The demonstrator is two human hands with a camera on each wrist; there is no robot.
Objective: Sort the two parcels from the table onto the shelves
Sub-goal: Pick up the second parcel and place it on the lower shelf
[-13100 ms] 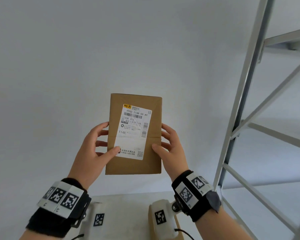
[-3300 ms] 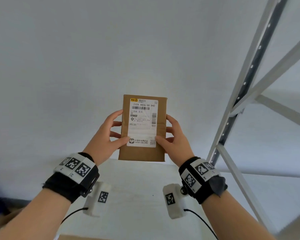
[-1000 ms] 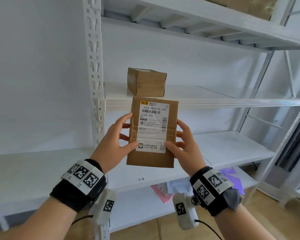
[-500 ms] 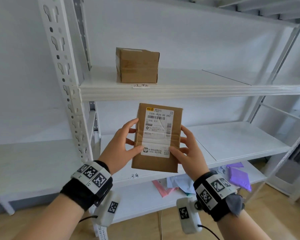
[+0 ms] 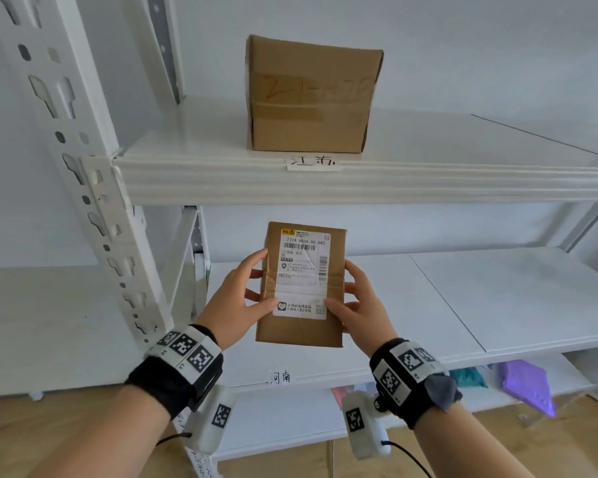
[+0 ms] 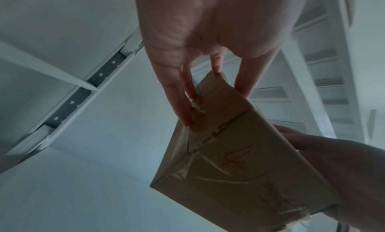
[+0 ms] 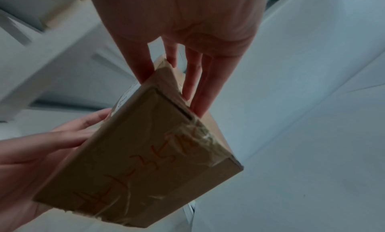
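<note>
I hold a flat brown parcel (image 5: 302,288) upright with its white shipping label facing me, in front of the middle shelf (image 5: 497,305). My left hand (image 5: 246,291) grips its left edge and my right hand (image 5: 358,294) grips its right edge, thumbs on the label. In the left wrist view the left fingers (image 6: 183,104) lie along the taped parcel (image 6: 239,161). The right fingers (image 7: 198,90) lie on the parcel (image 7: 145,161) in the right wrist view, where orange writing shows on its back. A second brown parcel (image 5: 311,98) stands on the upper shelf (image 5: 394,184).
A white perforated upright (image 5: 94,188) stands at the left. Handwritten labels sit on the upper shelf edge (image 5: 313,162) and the middle shelf edge (image 5: 280,377). Purple and teal bags (image 5: 529,388) lie on the lowest shelf at right. The middle shelf is bare to the right.
The view has closed in on the shelves. The parcel, still held in both hands, now sits lower, level with the middle shelf.
</note>
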